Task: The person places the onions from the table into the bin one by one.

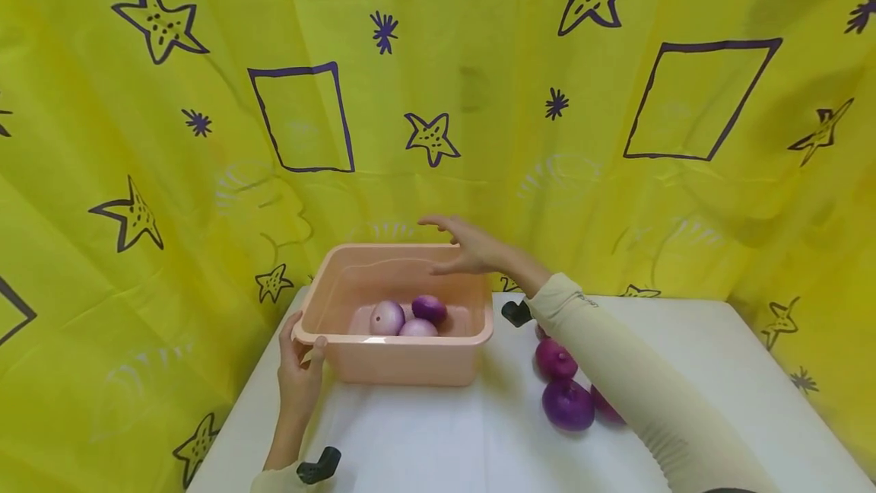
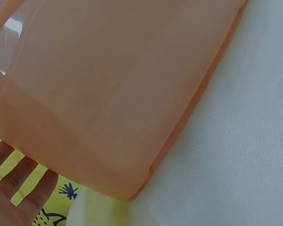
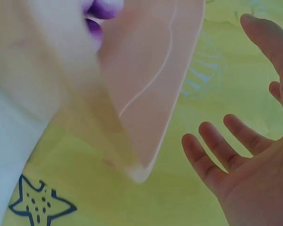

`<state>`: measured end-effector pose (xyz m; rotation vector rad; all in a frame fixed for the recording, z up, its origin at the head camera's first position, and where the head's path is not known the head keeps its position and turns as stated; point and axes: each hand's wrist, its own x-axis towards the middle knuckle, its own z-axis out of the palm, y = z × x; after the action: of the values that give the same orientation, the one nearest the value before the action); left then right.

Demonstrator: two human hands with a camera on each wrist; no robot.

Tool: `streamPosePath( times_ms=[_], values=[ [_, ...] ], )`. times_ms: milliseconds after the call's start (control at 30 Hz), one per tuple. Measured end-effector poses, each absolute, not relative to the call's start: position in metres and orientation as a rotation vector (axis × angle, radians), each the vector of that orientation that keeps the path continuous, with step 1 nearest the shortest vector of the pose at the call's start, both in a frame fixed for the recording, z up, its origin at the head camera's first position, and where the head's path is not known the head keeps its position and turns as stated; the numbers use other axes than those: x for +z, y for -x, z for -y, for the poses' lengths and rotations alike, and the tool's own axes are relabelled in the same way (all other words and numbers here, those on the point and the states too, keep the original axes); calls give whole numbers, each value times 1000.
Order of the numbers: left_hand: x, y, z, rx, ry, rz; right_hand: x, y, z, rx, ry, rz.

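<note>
A peach plastic tub point(image 1: 404, 362) stands on the table, with three onions point(image 1: 387, 318) inside: two pale purple and one darker. My left hand point(image 1: 299, 371) grips the tub's front left corner, thumb at the front rim and fingers along the left side. In the left wrist view the tub's wall point(image 2: 108, 103) fills much of the picture, fingers at its edge. My right hand point(image 1: 475, 246) is over the tub's back right rim, fingers spread and nothing in it. The right wrist view shows that hand point(image 3: 254, 179) apart from the tub's corner.
Several red-purple onions point(image 1: 568, 404) lie on the white table point(image 1: 438, 440) to the right of the tub, partly hidden by my right sleeve point(image 1: 636, 371). A yellow curtain point(image 1: 506, 59) with drawn stars hangs behind the table.
</note>
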<state>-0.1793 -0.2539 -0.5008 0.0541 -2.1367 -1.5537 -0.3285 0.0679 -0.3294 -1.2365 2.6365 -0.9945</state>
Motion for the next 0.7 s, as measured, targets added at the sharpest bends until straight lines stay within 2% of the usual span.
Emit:
streamPosePath(
  times_ms=[267, 700],
  values=[
    [-500, 177, 254, -1573, -43, 2131, -331, 316, -103, -1019, 1199, -2657],
    [-501, 179, 254, -1548, -56, 2116, -347, 290, -188, -967, 1128, -2814]
  ],
)
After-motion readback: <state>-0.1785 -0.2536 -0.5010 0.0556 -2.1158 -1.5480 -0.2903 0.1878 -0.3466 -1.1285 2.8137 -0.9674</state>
